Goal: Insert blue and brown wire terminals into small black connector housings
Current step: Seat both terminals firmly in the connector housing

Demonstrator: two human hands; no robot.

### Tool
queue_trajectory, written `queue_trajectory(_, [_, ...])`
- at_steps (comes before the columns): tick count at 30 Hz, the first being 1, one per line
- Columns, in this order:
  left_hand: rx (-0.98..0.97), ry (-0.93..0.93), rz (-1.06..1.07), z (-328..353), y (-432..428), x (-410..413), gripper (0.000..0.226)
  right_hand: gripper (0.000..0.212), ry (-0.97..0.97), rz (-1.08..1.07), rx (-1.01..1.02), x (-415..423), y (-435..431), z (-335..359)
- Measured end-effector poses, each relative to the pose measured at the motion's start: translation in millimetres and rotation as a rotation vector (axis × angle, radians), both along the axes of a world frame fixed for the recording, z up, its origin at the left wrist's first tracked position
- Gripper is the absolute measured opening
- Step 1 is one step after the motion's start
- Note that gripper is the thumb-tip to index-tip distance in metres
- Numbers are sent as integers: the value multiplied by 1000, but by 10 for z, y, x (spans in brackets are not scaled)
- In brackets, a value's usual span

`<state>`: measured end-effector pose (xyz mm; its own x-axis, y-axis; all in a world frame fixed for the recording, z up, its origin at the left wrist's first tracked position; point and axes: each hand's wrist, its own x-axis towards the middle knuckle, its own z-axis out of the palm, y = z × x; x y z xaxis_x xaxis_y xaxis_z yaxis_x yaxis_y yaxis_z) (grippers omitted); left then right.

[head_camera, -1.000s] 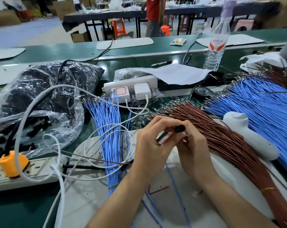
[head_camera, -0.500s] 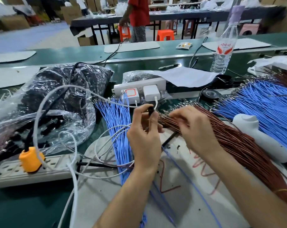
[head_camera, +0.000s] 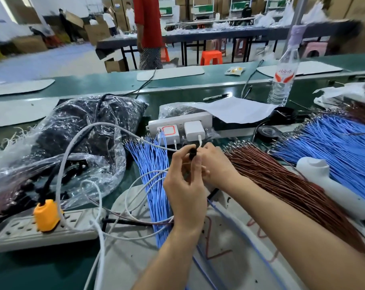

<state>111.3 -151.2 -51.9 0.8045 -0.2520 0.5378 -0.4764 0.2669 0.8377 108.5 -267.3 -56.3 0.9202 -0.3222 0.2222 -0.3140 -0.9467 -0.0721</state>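
Head view puts both your hands together above the white mat (head_camera: pixel 148 266), right in front of the white power strip (head_camera: pixel 178 122). Your left hand (head_camera: pixel 185 191) is raised with the wrist toward you and its fingers curled. The thumb and forefinger pinch the small black connector housing (head_camera: pixel 192 152) at their tips and hold it upright, clear of the bench. Your right hand (head_camera: pixel 216 164) comes in from the right with its fingers curled tight, and its fingertips press against the right side of the housing. The left hand hides whether those fingers pinch a wire there, so I cannot tell.

Just to your left, the near bundle of blue wires (head_camera: pixel 154 174) fans across the mat and passes behind your left wrist. The brown wires (head_camera: pixel 282 185) spread out just beside your right wrist, with their metal terminals pointing toward the power strip. A second, larger mass of blue wires (head_camera: pixel 340 149) lies farther right, beyond a white handheld device (head_camera: pixel 332 185) that rests on the brown bundle. At far left, a clear plastic bag (head_camera: pixel 77 130) holds dark parts. An orange plug (head_camera: pixel 45 214) sits in a grey power strip (head_camera: pixel 41 231) near it.
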Motion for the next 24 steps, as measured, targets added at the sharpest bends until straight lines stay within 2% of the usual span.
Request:
queue_trajectory(2, [29, -7, -5, -1, 5, -11, 22, 30, 28, -22, 59, -13, 14, -9])
queue_trajectory(4, [48, -8, -10, -8, 8, -12, 19, 25, -57, 4, 108, -48, 35, 19])
queue_trajectory(6, [67, -17, -24, -13, 13, -7, 16, 19, -348, 20, 266, -120, 90, 96])
queue_trajectory(8, [74, -13, -74, -23, 12, -11, 13, 11, -654, -50, 448, -238, 144, 222])
queue_trajectory(11, [133, -6, -193, -41, 4, -36, 8, 8, -908, -186, 535, -507, 147, 346])
queue_trajectory(16, [220, 12, -342, -68, -26, -74, 24, 8, -1091, -226, 808, -905, 127, 325])
queue_trajectory(24, [241, 61, -437, -103, -35, -72, 21, 8, -1073, -126, 786, -1101, 48, 274])
